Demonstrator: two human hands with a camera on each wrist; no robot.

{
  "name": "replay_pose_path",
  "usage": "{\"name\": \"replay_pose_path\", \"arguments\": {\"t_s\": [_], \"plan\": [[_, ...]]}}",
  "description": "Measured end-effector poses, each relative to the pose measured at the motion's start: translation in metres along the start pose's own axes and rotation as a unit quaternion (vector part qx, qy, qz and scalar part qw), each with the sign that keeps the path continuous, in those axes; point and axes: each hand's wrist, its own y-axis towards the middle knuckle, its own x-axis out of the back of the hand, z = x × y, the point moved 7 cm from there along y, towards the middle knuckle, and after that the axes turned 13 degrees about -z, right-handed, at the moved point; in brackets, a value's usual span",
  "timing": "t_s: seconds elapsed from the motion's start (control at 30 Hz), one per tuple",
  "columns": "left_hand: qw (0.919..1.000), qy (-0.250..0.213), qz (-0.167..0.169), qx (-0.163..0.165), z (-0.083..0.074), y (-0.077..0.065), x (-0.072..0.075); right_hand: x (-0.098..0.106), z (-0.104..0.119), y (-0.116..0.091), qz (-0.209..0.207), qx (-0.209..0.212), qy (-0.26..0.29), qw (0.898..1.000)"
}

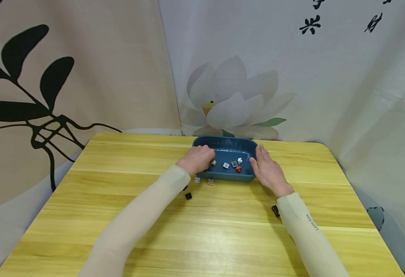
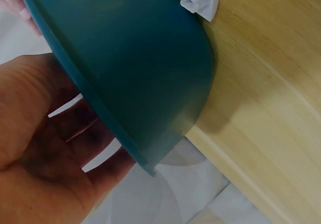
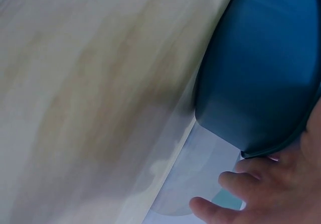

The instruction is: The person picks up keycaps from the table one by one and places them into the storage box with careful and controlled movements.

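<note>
A blue rectangular tray (image 1: 228,177) stands near the table's back edge. Over its left rim reaches my left hand (image 1: 198,158), fingers bent into the tray; a small pale square piece (image 1: 213,163) lies right by the fingertips. The left wrist view shows the tray's outer wall (image 2: 135,58) hiding those fingertips, so I cannot tell whether they pinch anything. My right hand (image 1: 267,172) rests along the tray's right rim, fingers extended. Inside the tray are a white square piece (image 1: 226,165), a grey one (image 1: 234,164), another white piece (image 1: 239,160) and an orange-red piece (image 1: 238,169).
Just in front of the tray lie a white square piece (image 1: 197,180) and a brownish one (image 1: 211,182). A black piece (image 1: 188,196) sits nearer on the wooden table (image 1: 223,231). Another black object (image 1: 275,210) is beside the right sleeve. A printed curtain (image 1: 136,77) hangs behind.
</note>
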Motion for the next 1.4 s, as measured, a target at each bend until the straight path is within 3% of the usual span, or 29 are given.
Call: {"name": "replay_pose_path", "arguments": {"t_s": [0.33, 0.7, 0.83, 1.0, 1.17, 1.4], "plan": [[0.9983, -0.007, 0.051, 0.026, 0.005, 0.000, -0.009, 0.001, 0.004, 0.000, -0.002, 0.003, -0.001, 1.000], [0.9973, -0.014, 0.059, 0.040, 0.008, -0.001, -0.013, -0.001, 0.008, 0.000, -0.003, 0.003, 0.000, 1.000], [0.9990, -0.023, 0.027, 0.029, 0.008, -0.005, -0.006, -0.001, 0.008, 0.000, 0.002, -0.001, 0.002, 1.000], [0.9984, -0.030, -0.048, 0.007, 0.012, -0.015, 0.011, 0.000, 0.007, -0.001, 0.006, -0.002, 0.000, 1.000], [0.9916, -0.055, -0.116, 0.012, 0.023, -0.032, 0.026, 0.000, 0.005, -0.001, 0.008, -0.003, -0.002, 1.000], [0.9808, -0.062, -0.184, 0.020, 0.039, -0.057, 0.036, 0.001, 0.003, -0.002, 0.012, -0.005, 0.001, 1.000]]}}
